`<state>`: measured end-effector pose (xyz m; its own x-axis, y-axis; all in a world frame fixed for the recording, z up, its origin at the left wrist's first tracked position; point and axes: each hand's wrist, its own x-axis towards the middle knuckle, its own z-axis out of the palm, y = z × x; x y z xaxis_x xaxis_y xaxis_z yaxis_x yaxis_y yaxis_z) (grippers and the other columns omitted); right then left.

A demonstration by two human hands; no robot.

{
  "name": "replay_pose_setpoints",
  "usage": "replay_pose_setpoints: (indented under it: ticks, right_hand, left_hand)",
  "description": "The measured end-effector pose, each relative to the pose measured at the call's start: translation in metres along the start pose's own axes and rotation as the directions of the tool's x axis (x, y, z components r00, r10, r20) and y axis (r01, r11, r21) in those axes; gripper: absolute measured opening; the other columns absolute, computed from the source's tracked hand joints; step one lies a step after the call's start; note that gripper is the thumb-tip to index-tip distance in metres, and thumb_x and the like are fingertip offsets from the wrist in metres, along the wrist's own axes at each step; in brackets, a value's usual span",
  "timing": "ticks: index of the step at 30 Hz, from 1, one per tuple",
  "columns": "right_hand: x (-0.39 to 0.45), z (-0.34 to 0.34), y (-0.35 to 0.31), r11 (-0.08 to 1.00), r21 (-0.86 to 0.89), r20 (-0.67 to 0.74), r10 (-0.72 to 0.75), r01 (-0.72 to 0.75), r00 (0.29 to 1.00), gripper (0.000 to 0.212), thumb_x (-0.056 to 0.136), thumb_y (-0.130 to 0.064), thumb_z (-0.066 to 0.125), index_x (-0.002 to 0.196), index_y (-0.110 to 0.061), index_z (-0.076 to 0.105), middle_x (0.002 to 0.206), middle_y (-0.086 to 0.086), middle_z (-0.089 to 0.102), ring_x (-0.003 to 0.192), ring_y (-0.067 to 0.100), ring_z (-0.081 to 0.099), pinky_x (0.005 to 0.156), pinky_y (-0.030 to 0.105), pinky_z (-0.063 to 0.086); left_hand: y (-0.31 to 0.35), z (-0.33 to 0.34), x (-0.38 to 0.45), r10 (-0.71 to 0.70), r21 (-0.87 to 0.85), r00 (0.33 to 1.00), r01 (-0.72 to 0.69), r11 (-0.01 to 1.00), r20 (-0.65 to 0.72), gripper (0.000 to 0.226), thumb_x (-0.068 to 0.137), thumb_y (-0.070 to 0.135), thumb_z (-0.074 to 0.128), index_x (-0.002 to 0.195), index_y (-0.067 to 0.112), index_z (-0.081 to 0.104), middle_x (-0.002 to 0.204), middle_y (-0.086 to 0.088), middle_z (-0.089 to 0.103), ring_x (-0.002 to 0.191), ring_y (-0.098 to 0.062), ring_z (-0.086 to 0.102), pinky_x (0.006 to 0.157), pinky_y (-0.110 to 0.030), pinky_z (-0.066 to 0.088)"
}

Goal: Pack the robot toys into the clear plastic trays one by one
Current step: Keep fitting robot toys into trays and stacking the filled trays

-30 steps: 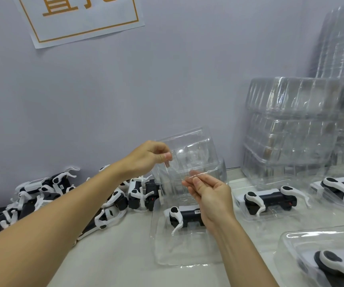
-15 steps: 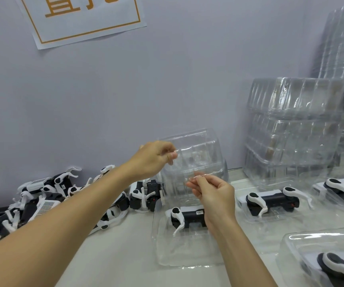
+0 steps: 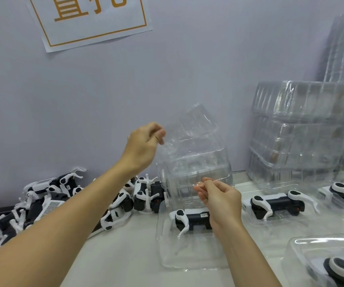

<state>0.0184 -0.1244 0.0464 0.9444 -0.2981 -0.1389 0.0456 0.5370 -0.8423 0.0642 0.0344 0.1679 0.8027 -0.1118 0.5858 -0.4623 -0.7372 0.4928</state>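
Clear plastic trays (image 3: 194,154), nested, hang pinched between my hands: left hand (image 3: 144,146) at top edge; right hand (image 3: 218,195) at lower rim.

I'm looking at a packing workstation, heap of identical robot toys (image 3: 48,199) along the bench's back-left edge, clear tray stacks (image 3: 297,129) at its back-right corner, printed wall sign (image 3: 88,19)

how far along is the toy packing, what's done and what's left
Done: robot toys already lie in clear trays, one at centre and more to the right. In hand: left hand and right hand pinch clear trays held in the air. Left: a pile of loose robot toys along the wall.
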Motion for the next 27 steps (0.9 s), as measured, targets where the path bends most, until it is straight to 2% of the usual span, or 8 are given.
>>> replay_pose_setpoints:
  ticks: [4,6,10,15,19,22,25,27]
  right_hand:
    - [0.0,0.0,-0.001,0.998,0.052,-0.013,0.023,-0.022,1.0,0.011,0.094,0.005,0.058,0.092,0.004,0.069,0.08,0.008,0.075,0.073,0.015,0.075,0.058,0.015,0.054]
    - [0.0,-0.001,-0.003,0.995,0.089,-0.004,0.041,-0.041,0.999,0.01,0.095,0.005,0.057,0.096,0.003,0.067,0.088,0.016,0.074,0.075,0.015,0.075,0.059,0.015,0.055]
    - [0.0,-0.001,-0.008,0.988,0.122,0.116,0.08,-0.094,0.99,0.017,0.099,0.002,0.052,0.112,0.008,0.062,0.105,0.021,0.071,0.091,0.018,0.074,0.078,0.022,0.057]
    - [-0.006,0.005,-0.016,0.99,0.106,0.204,0.071,-0.094,0.976,0.033,0.103,-0.008,0.05,0.127,0.014,0.049,0.121,0.025,0.063,0.111,0.026,0.066,0.097,0.032,0.051]
    - [-0.007,0.003,-0.021,1.0,-0.008,0.112,0.022,-0.021,0.993,0.034,0.101,-0.013,0.054,0.126,0.012,0.053,0.117,0.02,0.066,0.108,0.022,0.067,0.098,0.031,0.05]
    - [-0.005,-0.001,-0.026,0.979,-0.2,-0.029,-0.053,0.046,0.998,0.03,0.098,-0.01,0.053,0.125,0.002,0.056,0.105,0.01,0.07,0.102,0.019,0.067,0.102,0.037,0.049]
    - [-0.008,-0.001,-0.033,0.904,-0.394,-0.141,-0.241,0.168,0.96,0.029,0.092,-0.013,0.054,0.122,-0.015,0.054,0.097,-0.003,0.06,0.087,0.015,0.061,0.08,0.033,0.051]
    - [-0.016,0.004,-0.041,0.862,-0.419,-0.111,-0.361,0.286,0.926,0.019,0.092,-0.015,0.055,0.109,-0.022,0.058,0.092,-0.007,0.058,0.076,0.01,0.057,0.063,0.026,0.044]
  left_hand:
    - [-0.004,-0.021,-0.005,-0.07,-0.123,0.984,0.05,0.991,-0.164,0.017,0.104,0.019,0.05,0.101,0.009,0.063,0.085,0.0,0.069,0.088,-0.018,0.063,0.089,-0.034,0.048]
    - [-0.006,-0.03,-0.02,-0.074,-0.135,0.974,0.045,0.99,-0.213,0.017,0.104,0.023,0.05,0.101,0.013,0.063,0.086,0.003,0.069,0.088,-0.01,0.063,0.083,-0.019,0.046]
    - [-0.011,-0.044,-0.068,-0.076,-0.13,0.953,0.039,0.991,-0.294,0.018,0.102,0.025,0.05,0.097,0.015,0.063,0.085,0.009,0.067,0.075,0.011,0.058,0.071,-0.001,0.039]
    - [-0.021,-0.053,-0.129,-0.187,-0.18,0.915,0.129,0.975,-0.358,0.021,0.094,0.039,0.048,0.088,0.027,0.063,0.083,0.013,0.068,0.077,0.008,0.06,0.068,-0.011,0.047]
    - [-0.032,-0.063,-0.151,-0.221,-0.169,0.912,0.171,0.971,-0.347,0.021,0.091,0.044,0.05,0.089,0.03,0.065,0.083,0.016,0.069,0.076,-0.019,0.069,0.071,-0.049,0.055]
    - [-0.037,-0.069,-0.151,-0.188,-0.096,0.918,0.164,0.982,-0.35,0.021,0.092,0.042,0.053,0.088,0.026,0.066,0.081,0.011,0.069,0.077,-0.02,0.067,0.073,-0.055,0.054]
    - [-0.041,-0.068,-0.149,-0.115,0.043,0.943,0.135,0.99,-0.311,0.017,0.096,0.041,0.057,0.09,0.028,0.066,0.086,0.018,0.065,0.087,-0.014,0.063,0.089,-0.056,0.047]
    - [-0.045,-0.066,-0.149,-0.077,0.129,0.959,0.116,0.985,-0.274,0.018,0.09,0.037,0.054,0.09,0.025,0.068,0.089,0.018,0.062,0.092,-0.016,0.059,0.095,-0.059,0.041]
